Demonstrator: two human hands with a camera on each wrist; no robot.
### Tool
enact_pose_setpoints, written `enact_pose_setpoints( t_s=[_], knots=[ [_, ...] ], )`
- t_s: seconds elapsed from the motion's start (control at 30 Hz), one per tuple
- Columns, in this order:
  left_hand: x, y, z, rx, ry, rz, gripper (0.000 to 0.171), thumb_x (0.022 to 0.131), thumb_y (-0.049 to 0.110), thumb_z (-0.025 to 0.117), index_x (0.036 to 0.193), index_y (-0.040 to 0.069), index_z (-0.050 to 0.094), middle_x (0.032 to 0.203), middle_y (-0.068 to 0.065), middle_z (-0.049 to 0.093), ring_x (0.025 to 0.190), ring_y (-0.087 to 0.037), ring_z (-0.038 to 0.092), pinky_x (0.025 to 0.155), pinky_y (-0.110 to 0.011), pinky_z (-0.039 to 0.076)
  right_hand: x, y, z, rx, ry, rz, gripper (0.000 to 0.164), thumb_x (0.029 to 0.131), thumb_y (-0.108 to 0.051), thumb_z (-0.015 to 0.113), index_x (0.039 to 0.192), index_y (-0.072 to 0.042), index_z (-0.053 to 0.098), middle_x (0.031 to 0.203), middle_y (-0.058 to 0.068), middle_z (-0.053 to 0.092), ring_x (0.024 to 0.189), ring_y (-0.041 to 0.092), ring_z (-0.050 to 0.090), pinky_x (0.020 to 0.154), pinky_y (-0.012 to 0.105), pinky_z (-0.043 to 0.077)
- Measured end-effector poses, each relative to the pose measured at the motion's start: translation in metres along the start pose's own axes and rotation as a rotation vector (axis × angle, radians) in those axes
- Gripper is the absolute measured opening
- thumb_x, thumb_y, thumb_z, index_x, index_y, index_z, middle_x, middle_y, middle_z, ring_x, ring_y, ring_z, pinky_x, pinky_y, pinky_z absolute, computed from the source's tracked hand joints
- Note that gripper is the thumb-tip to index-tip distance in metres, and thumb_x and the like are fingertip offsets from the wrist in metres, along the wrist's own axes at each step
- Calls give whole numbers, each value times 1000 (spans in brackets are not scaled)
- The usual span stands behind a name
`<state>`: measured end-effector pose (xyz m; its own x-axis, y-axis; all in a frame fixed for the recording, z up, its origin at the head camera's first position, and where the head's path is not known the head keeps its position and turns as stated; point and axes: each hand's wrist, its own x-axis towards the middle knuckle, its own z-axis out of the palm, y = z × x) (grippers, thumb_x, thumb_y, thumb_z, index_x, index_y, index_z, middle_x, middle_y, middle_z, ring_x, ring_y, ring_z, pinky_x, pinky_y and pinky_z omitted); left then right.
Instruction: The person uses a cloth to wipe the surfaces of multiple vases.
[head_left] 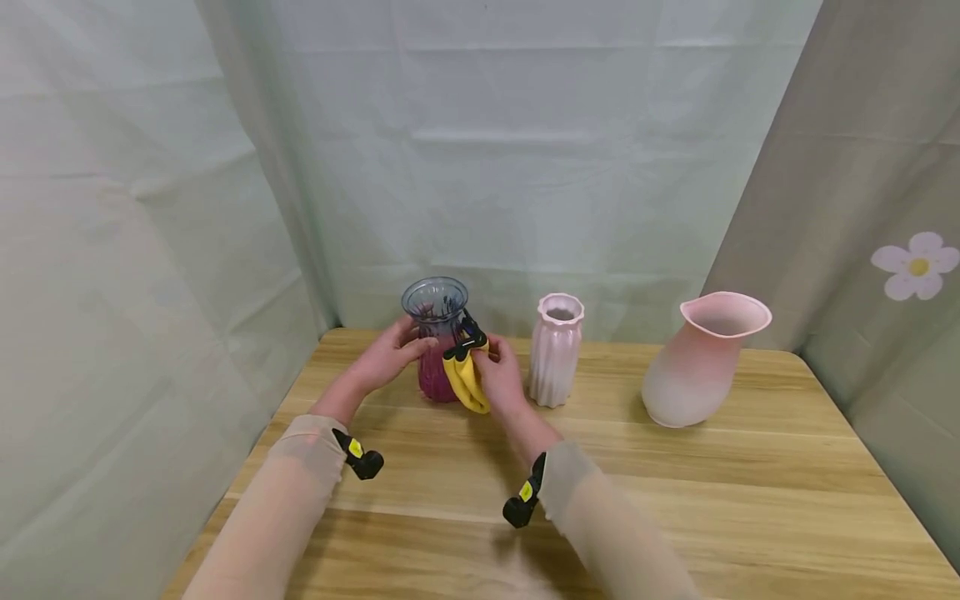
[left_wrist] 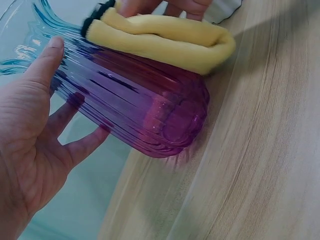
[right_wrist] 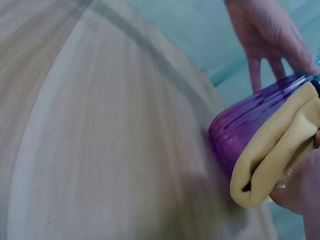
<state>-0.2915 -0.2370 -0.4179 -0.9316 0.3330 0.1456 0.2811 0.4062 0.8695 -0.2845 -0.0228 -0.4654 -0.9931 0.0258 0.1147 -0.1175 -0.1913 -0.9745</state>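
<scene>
A ribbed glass vase (head_left: 435,379), blue at its flared rim and purple below, stands upright near the table's back left. My left hand (head_left: 386,358) holds it from the left, the thumb on the near side and the fingers spread round the far side, as the left wrist view shows. On the vase's right, my right hand (head_left: 501,379) grips a folded yellow cloth (head_left: 468,387) with a black edge. The cloth (left_wrist: 160,40) lies along the glass and overlaps the vase's side in the left wrist view. Part of the right hand's fingers is hidden behind the cloth.
Just right of my right hand stands a slim fluted vase (head_left: 553,358), pink above and white below. Farther right is a wide-mouthed pink and white vase (head_left: 690,375). The wooden table (head_left: 750,483) backs onto pale hanging curtains (head_left: 540,167).
</scene>
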Motion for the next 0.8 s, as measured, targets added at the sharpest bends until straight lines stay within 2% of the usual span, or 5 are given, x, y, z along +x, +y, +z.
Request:
enact_pose_setpoints(
  t_s=[0.3,0.57,0.8],
  knots=[
    [-3,3,0,-13,-4,2,67,105,31,61,162,15,28,159,-15,39,145,-37,38,109,-53,44,5,-36,15,58,18,-46,24,99,-4,62,122,1,60,111,12,64,97,19,60,80,26,54],
    [-2,0,0,-4,1,-9,68,104,35,61,162,20,28,158,-13,40,145,-35,38,109,-53,44,5,-57,17,265,82,-62,21,98,-1,63,118,-3,61,107,7,63,98,17,60,81,25,54],
    [0,-2,0,-1,-1,9,69,105,34,61,163,18,27,159,-13,38,146,-37,37,109,-54,44,6,-57,17,220,52,-66,21,99,0,62,120,-3,61,107,7,64,97,17,60,78,24,54]
  ],
)
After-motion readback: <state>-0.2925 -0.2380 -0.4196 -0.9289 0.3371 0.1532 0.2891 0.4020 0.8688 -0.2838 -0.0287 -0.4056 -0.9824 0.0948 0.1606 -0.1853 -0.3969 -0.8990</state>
